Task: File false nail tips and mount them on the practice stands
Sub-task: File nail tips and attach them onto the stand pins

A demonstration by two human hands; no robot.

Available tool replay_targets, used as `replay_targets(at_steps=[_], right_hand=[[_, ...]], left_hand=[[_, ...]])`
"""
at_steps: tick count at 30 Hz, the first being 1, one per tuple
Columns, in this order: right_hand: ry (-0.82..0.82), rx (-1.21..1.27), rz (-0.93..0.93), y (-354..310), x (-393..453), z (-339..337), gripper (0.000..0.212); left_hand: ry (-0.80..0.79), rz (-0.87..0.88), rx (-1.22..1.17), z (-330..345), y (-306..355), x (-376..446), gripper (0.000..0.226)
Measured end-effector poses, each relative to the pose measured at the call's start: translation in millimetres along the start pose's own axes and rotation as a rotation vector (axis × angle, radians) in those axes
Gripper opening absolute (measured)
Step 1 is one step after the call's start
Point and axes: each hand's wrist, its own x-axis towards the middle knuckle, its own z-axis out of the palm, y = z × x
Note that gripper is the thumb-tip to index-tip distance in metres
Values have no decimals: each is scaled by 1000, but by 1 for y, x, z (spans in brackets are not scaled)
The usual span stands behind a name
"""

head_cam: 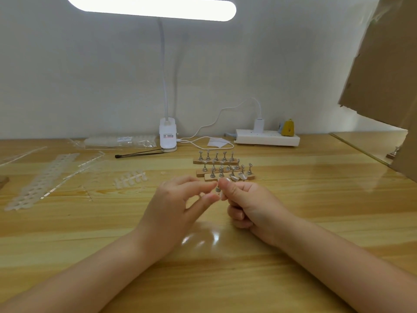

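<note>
My right hand (246, 204) is curled, thumb and forefinger pinching a small metal stand (218, 189) with a clear nail tip (222, 195); my left hand (178, 206) has fingers spread, fingertips (213, 197) just beside that tip; the practice stands (223, 168) sit just behind.

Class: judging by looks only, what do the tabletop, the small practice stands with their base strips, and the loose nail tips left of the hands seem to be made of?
Pale yellow tabletop: wood or wood-look laminate, glossy; grain lines and lamp glare show.
Small grey practice stands: probably metal, with a dull silvery sheen.
Their brown base strips: seemingly unvarnished wood, matt.
Loose translucent nail tips: likely plastic, milky and see-through.
</note>
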Motion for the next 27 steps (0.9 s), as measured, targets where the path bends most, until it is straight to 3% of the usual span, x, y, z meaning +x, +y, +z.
replay_targets(at_steps=[4, 8, 12, 14, 18, 22, 27], right_hand=[[-20, -35, -20, 0, -2, 2, 42], [-10, -55, -27, -1, -4, 5, 48], [154, -49, 0, -2, -5, 7, 48], [266, -79, -29, -3, -4, 3, 52], [393, -474, -204, 1, -3, -7, 48], [416, -819, -348, 9, 1, -11, 29], [434, -1098, -392, 13, 4, -12, 15]], left_hand=[[28, -44, -153, 5, 7, -3, 22], [24, -75, -157, 7, 5, -3, 21], [25, -94, -108, 7, 5, -4, 24], [40, -75, 60, 5, 1, -4, 24], [-1, -177, 320, 2, -11, -2, 19], [-152, -279, 307, 9, -21, -1, 18], [-225, -242, 305, 14, -23, 0, 8]])
